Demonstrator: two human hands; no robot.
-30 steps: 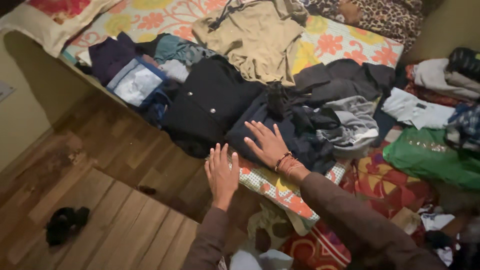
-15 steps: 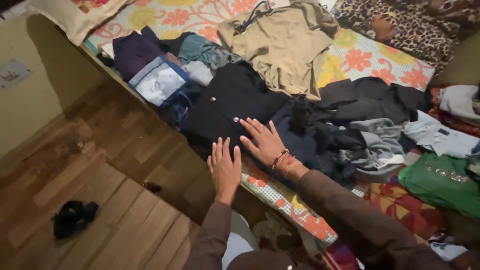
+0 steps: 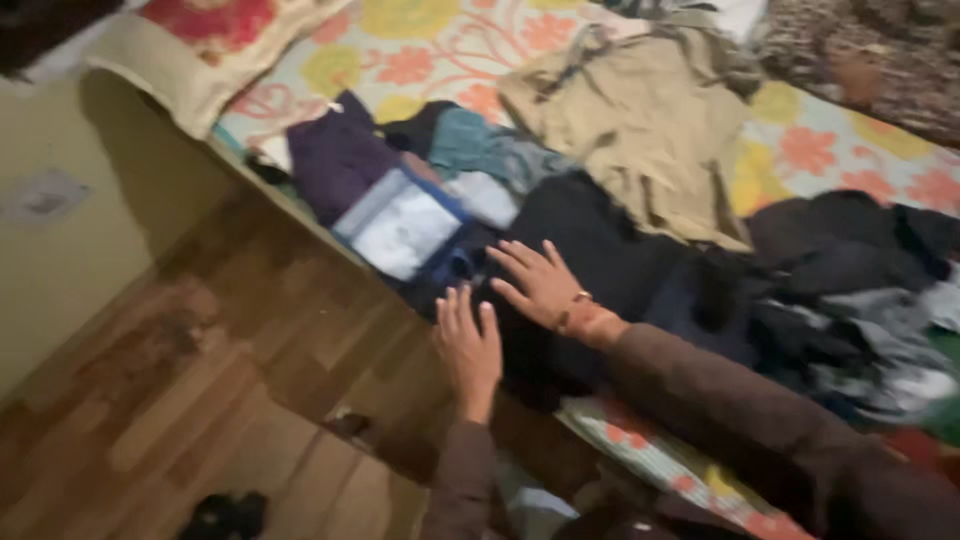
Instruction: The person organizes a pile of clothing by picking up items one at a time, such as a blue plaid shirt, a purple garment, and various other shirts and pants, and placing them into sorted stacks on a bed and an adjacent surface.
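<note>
A bed [image 3: 800, 150] covered with a flowered sheet in yellow, orange and white is seen across the upper part of the view, and many clothes are spread on it. A wooden floor [image 3: 200, 400] of brown boards is seen beside it at the lower left, and a pale yellowish wall [image 3: 60, 250] is met at the far left. The largest piece on the bed is a beige garment [image 3: 640, 130], laid out flat near the middle. Below it, at the edge of the bed, a black garment [image 3: 600, 250] is lying, and both hands are placed flat on it. The right hand [image 3: 540, 285] is pressed on the cloth with the fingers spread wide and nothing held; a bracelet is worn at its wrist. The left hand [image 3: 468, 345] is laid at the near edge of the same garment, also open and flat, with nothing gripped. A dark purple garment [image 3: 335, 160] and a blue and white folded piece [image 3: 400, 225] are found just beside, to the left. A heap of grey and dark clothes [image 3: 860, 330] is lying to the right. Because the black garment is so close to the edge, it could probably slide down to the floor if it is pushed too far, and a neighbouring piece could be dragged with it. A small dark object [image 3: 225, 515] is seen on the floor, too blurred to be told.
</note>
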